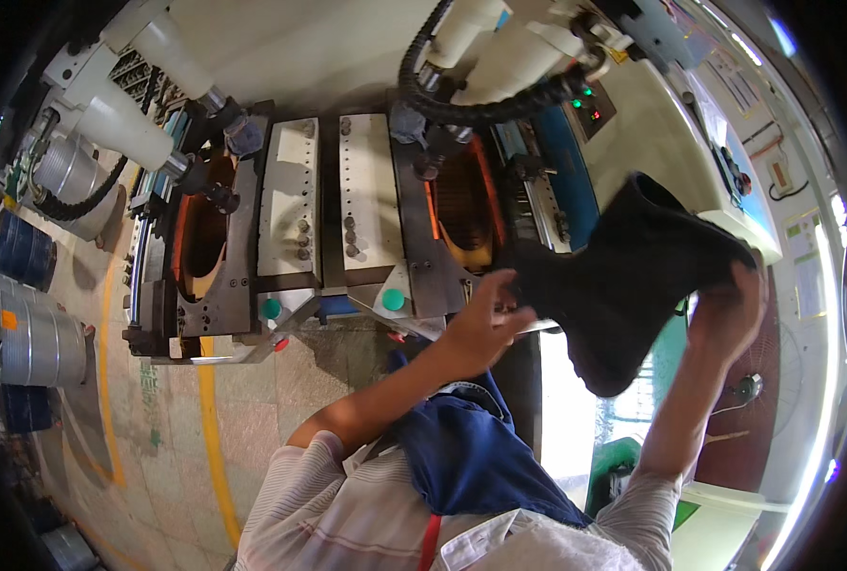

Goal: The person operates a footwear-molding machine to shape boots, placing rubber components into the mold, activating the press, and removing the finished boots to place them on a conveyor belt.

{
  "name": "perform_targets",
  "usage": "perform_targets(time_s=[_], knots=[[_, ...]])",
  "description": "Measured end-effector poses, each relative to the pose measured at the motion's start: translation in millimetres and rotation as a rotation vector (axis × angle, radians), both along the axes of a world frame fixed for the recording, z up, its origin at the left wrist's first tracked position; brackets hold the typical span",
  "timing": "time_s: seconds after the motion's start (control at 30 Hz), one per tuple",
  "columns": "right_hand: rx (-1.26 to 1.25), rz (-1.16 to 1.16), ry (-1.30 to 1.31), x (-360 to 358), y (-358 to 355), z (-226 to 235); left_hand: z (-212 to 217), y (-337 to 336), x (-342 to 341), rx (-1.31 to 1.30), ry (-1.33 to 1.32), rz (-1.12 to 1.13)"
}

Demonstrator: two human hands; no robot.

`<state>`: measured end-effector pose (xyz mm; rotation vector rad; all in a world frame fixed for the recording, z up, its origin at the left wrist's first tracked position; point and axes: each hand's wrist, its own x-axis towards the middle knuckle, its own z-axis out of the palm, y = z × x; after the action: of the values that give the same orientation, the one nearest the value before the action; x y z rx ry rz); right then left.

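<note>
A black boot upper [633, 276], dark and soft-looking, hangs in front of the right side of the machine, its open end toward the top. My right hand [737, 309] grips its right end, with the fingers partly hidden behind the material. My left hand [485, 328] is at its left end, thumb and fingers apart, just below a narrow dark portion. Whether the left fingertips touch it I cannot tell. Behind that portion stands the right machine station [463, 214], a dark frame with an orange-edged hollow.
A matching left station [204, 233] stands beyond two pale perforated plates [288, 195]. Green buttons [393, 300] sit on the front edge. White cylinders [123, 124] and a black corrugated hose [499, 114] hang above. Metal drums [42, 333] line the far left; a control panel [590, 105] is behind.
</note>
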<state>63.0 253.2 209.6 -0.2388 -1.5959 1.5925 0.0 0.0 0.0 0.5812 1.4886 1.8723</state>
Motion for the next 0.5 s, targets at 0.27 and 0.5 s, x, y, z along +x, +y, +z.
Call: perform_targets(time_s=[0.27, 0.5], knots=[[0.014, 0.105, -0.125, -181, -30, -60, -68, 48, -116, 0.127, -0.009, 0.526], [0.053, 0.104, -0.156, -256, -27, -138, -90, 14, -113, -0.081, 0.057, 0.407]])
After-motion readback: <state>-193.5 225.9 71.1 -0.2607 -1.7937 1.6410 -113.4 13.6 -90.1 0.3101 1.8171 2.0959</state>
